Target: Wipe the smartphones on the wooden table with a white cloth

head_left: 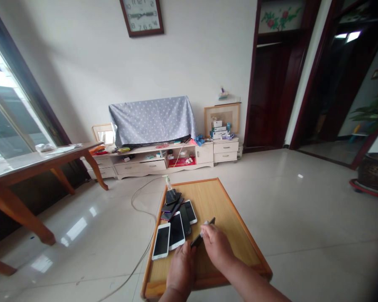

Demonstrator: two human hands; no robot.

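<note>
My left hand (182,265) grips the near end of a dark phone (205,233) held tilted above a low wooden table (233,226). My right hand (214,245) is closed on a small white cloth or wipe (205,224) pressed against that phone's upper side. To the left of my hands, several phones lie in an overlapping row on the table, among them a white one (161,241) nearest the left edge and a second white one (176,230). A small spray bottle (168,181) stands at the table's far left corner.
A cable (138,197) loops over the tiled floor left of the table. A long wooden bench-table (34,163) stands at the left by the window. A TV cabinet with a cloth-covered screen (153,119) lines the far wall. A potted plant (376,167) sits at right.
</note>
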